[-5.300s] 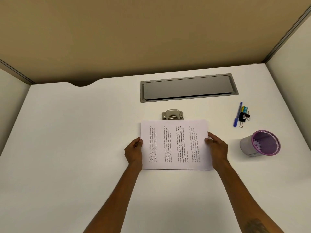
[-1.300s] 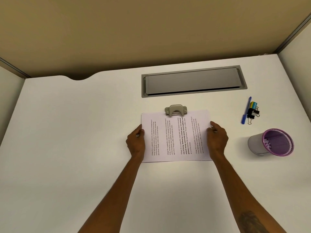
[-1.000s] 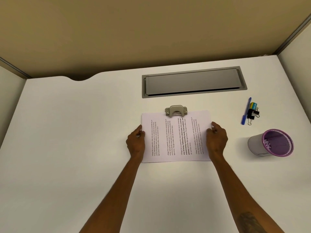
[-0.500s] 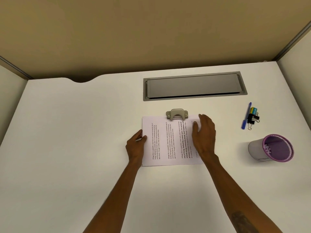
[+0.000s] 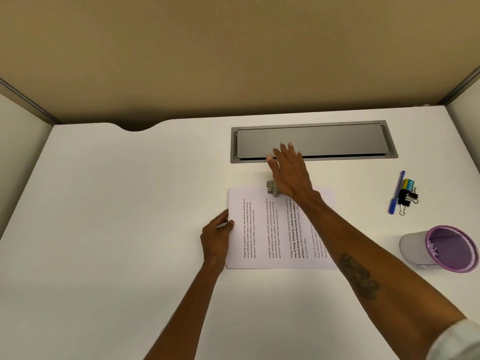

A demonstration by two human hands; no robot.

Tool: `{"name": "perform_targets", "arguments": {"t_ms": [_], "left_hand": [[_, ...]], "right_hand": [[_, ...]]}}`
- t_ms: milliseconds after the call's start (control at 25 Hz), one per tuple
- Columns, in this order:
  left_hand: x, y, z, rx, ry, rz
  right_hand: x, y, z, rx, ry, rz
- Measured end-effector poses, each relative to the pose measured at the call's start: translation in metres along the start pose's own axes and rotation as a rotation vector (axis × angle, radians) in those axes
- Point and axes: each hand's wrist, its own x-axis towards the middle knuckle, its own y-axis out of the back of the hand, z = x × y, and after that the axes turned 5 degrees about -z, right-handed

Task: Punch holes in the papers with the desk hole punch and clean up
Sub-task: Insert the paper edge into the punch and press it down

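White flat bench (image 5: 104, 229) carries everything. Left hand (image 5: 215, 239) at left edge of white printed paper stack (image 5: 259, 229), thumb on top, pinching that edge. Stack lies flat at bench centre, far edge meeting small grey metal hole punch (image 5: 271, 187). Right hand (image 5: 292, 175) covers most of punch, fingers (image 5: 285, 154) straight, slightly spread; contact unclear. Beyond: 1 grey rectangular metal hatch (image 5: 350, 139). Far right: blue pen (image 5: 396, 193), black binder clips (image 5: 405, 201), purple mesh cup (image 5: 452, 249) on its side.
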Motion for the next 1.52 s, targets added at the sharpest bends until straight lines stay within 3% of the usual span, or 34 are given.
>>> {"name": "perform_targets", "arguments": {"t_ms": [600,1520], "left_hand": [[0.006,-0.001,-0.012,0.035,-0.038,0.023],[0.01,-0.006,-0.013,0.072,-0.025,0.052]], "right_hand": [[0.023,-0.033,0.005,-0.303,-0.022,0.045],[0.036,-0.042,0.014,-0.307,-0.011,-0.012]]}}
